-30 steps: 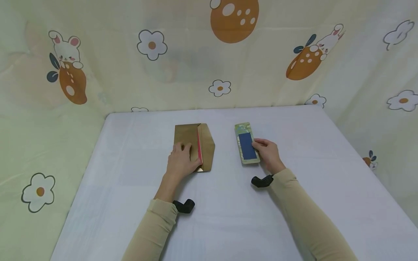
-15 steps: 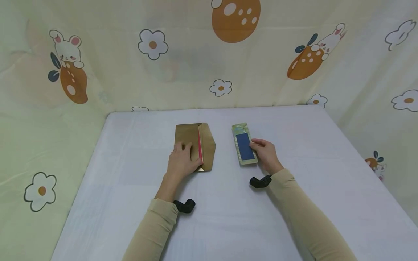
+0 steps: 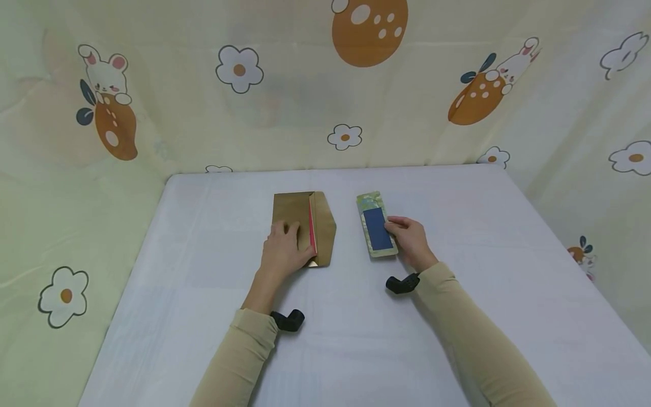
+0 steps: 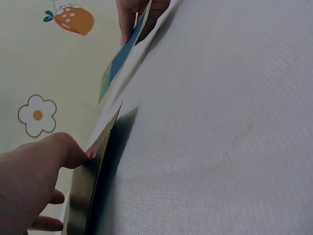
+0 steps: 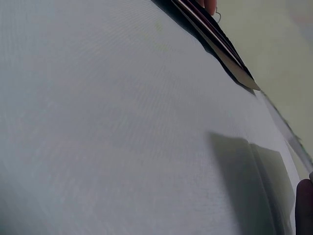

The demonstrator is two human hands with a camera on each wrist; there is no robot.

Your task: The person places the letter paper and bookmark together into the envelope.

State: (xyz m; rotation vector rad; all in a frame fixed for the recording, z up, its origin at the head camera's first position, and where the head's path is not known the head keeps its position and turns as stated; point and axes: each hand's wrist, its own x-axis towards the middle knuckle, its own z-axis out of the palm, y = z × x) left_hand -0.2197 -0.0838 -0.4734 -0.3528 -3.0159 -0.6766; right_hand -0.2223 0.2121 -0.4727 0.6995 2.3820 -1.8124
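Note:
A brown paper envelope point(image 3: 292, 206) lies on the white-covered table, its pointed flap point(image 3: 324, 229) spread to the right and a red strip point(image 3: 312, 226) showing along its mouth. My left hand point(image 3: 285, 251) grips it, thumb at the mouth and bent fingers on the front panel. In the left wrist view, the thumb tip point(image 4: 84, 157) is right at the red. To the right, my right hand point(image 3: 413, 242) pinches the long edge of a narrow green-patterned card point(image 3: 370, 199) bearing a dark blue rectangle point(image 3: 378, 229). The left wrist view shows this card tilted above the cloth.
A white cloth point(image 3: 335, 339) covers the table. Pale curtains point(image 3: 285, 113) printed with flowers and rabbits rise behind it and at both sides. A small black device point(image 3: 289, 321) sits at the left wrist, and another black device point(image 3: 403, 284) at the right.
My right hand has moved slightly left with the green-patterned card, bringing it closer to the envelope. The left hand and the envelope have stayed in place.

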